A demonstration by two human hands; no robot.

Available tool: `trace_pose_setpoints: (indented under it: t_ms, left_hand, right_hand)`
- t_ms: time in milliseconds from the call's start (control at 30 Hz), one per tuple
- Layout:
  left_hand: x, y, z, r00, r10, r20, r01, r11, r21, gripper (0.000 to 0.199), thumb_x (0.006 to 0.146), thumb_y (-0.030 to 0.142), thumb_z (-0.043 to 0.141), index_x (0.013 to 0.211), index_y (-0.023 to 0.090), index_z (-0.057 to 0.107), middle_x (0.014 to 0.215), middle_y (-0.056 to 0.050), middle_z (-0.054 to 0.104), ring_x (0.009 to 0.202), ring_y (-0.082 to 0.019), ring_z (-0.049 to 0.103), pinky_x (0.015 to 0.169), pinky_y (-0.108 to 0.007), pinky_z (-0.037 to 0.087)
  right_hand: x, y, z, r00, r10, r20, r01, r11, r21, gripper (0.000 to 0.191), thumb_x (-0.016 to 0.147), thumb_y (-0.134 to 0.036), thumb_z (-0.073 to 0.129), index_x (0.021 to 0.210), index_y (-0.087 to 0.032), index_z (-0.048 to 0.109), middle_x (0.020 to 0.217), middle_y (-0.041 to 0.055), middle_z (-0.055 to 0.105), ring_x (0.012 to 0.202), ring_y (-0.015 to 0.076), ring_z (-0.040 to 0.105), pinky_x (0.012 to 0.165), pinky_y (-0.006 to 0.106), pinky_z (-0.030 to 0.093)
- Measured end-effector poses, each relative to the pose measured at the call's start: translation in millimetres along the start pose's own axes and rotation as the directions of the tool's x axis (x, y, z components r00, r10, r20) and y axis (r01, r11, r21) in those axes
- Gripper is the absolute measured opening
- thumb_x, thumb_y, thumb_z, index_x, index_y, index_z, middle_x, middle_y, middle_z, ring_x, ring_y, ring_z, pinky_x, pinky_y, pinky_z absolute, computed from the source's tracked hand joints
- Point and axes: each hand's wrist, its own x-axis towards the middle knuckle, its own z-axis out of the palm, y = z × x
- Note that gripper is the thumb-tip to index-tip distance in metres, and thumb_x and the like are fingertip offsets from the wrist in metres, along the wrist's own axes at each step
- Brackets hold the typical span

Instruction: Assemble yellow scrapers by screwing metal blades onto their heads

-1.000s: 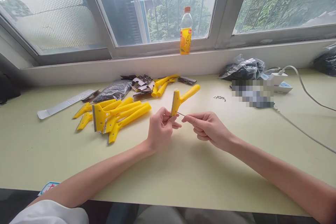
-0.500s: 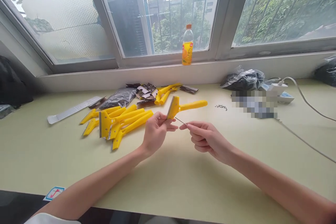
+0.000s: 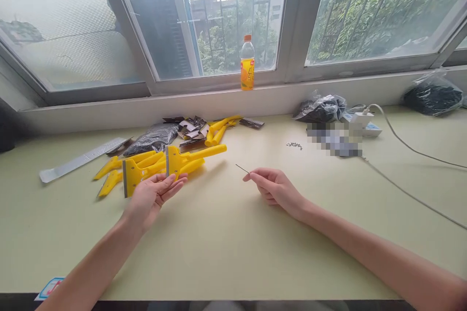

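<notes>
Pale green tabletop (image 3: 219, 252) running beneath both hands. Left hand (image 3: 148, 199) is grasping a yellow scraper (image 3: 174, 161) by the lower end of its head, holding it above other yellow scrapers (image 3: 132, 175). Right hand (image 3: 279, 189) is pinching a thin metal rod (image 3: 242, 169), tip pointing leftward; small screws (image 3: 295, 145) are lying beyond that hand. Sound handling, my judgement: fingertips clearing the metal edge, rod tip aiming away from the left hand.
</notes>
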Motion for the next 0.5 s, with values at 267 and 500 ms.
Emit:
trace_pose_setpoints:
  t_ms: [267,500]
  left_hand:
    - [9,6,-18.6,0.995,0.062,-0.072,-0.069,0.993,-0.092,0.017,0.087,-0.003,0.058,0.083,0.013,0.055,0.101,-0.018,0.076,0.098,-0.025,0.076,0.079,-0.024,0.066]
    - [11,12,-36.9,0.987,0.135,-0.083,-0.145,0.981,-0.129,0.014,0.092,-0.002,0.050,0.094,0.011,0.055,0.107,-0.020,0.074,0.104,-0.028,0.074,0.077,-0.029,0.066]
  right_hand:
    - [-2,0,0,1.000,-0.005,0.006,0.005,0.998,-0.063,0.036,0.092,-0.054,0.059,0.095,-0.019,0.067,0.060,-0.0083,0.021,0.051,0.0079,0.014,0.044,0.024,0.014]
    - [-3,1,1,0.999,-0.029,0.022,0.031,0.996,-0.089,0.034,0.094,-0.051,0.057,0.094,-0.019,0.068,0.060,-0.0081,0.021,0.051,0.0084,0.016,0.045,0.025,0.015]
